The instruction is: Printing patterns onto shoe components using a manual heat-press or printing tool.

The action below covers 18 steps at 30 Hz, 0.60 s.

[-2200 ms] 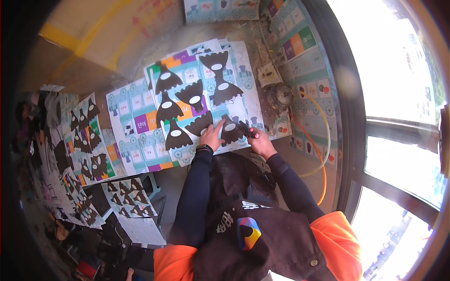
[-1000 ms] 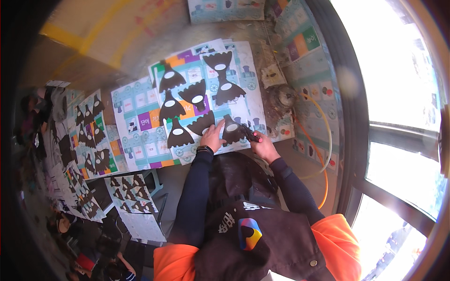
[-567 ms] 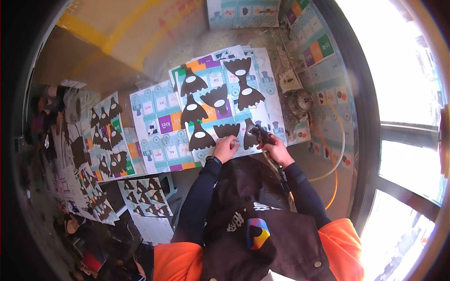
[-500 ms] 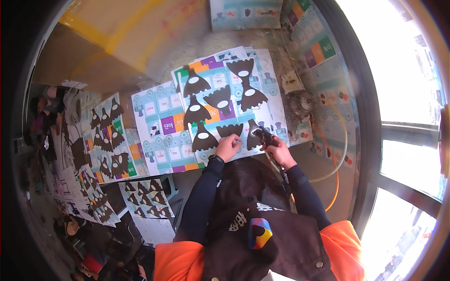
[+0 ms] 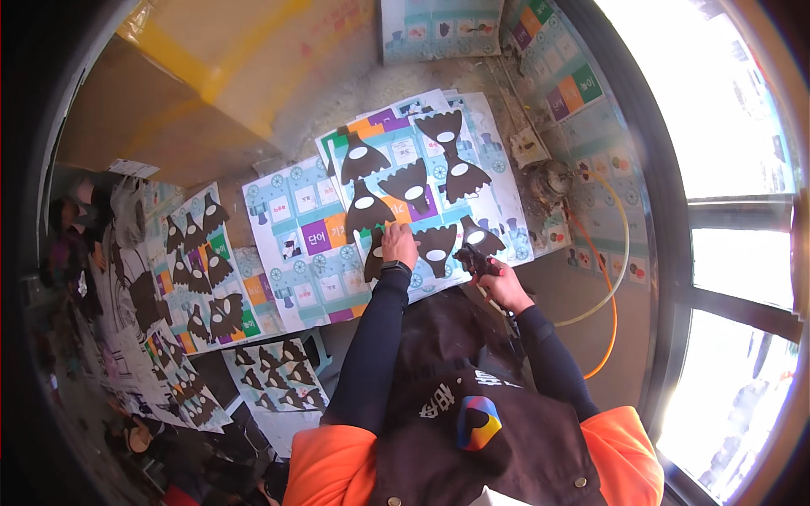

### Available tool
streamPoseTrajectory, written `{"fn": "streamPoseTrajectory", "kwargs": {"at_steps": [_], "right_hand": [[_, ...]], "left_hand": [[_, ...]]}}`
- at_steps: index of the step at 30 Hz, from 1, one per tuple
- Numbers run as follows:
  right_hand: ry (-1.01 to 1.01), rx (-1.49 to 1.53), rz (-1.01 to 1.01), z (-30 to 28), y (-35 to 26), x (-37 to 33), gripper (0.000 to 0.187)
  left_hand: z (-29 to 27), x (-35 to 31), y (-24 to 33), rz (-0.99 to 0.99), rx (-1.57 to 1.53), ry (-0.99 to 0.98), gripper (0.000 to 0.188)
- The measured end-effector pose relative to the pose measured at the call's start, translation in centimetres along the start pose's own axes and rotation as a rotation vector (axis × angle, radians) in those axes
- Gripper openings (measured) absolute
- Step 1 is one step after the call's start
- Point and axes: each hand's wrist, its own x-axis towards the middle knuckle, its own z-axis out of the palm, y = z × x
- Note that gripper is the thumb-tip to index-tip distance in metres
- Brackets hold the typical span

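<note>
Several dark fan-shaped pieces with scalloped edges and white ovals lie on a printed sheet (image 5: 498, 160) in front of me. My left hand (image 5: 400, 244) is over the lower-left dark piece (image 5: 373, 257), its fingers close together and curled down on it; they hide part of it. In my right hand (image 5: 506, 288) is a black spray gun (image 5: 476, 260) with a hose, its front end just below the lower-right dark piece (image 5: 484, 239). Between the hands lies another dark piece (image 5: 437, 246), untouched.
More sheets bearing dark pieces lie to the left (image 5: 198, 278) and below left (image 5: 283, 371). A large cardboard box (image 5: 143, 101) stands far left. A yellowish hose (image 5: 623, 253) and an orange hose (image 5: 609, 329) loop at the right, beside a dark window frame (image 5: 666, 337).
My left hand has moved up and left from the bottom-middle piece to the lower-left one. The spray gun, still in my right hand, sits slightly lower relative to the lower-right piece.
</note>
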Motion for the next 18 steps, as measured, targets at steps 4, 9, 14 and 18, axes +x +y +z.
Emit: {"fn": "streamPoseTrajectory", "kwargs": {"at_steps": [4, 9, 14, 18], "right_hand": [[0.005, -0.019, 0.001, 0.8, -0.6, -0.1, 0.027], [0.009, -0.067, -0.008, 2.0, -0.1, 1.0, 0.045], [0.024, -0.126, 0.009, 3.3, -0.7, 1.7, 0.043], [0.038, -0.254, 0.020, 4.5, -1.6, 2.3, 0.038]], "left_hand": [[0.7, 0.0, -1.2, -0.092, -0.039, -0.114, 0.025], [-1.1, -1.3, -0.5, -0.153, 0.053, -0.067, 0.027], [-2.3, -2.3, -0.2, -0.056, -0.095, -0.129, 0.033], [-1.6, -3.8, -1.7, -0.087, -0.269, -0.214, 0.037]]}}
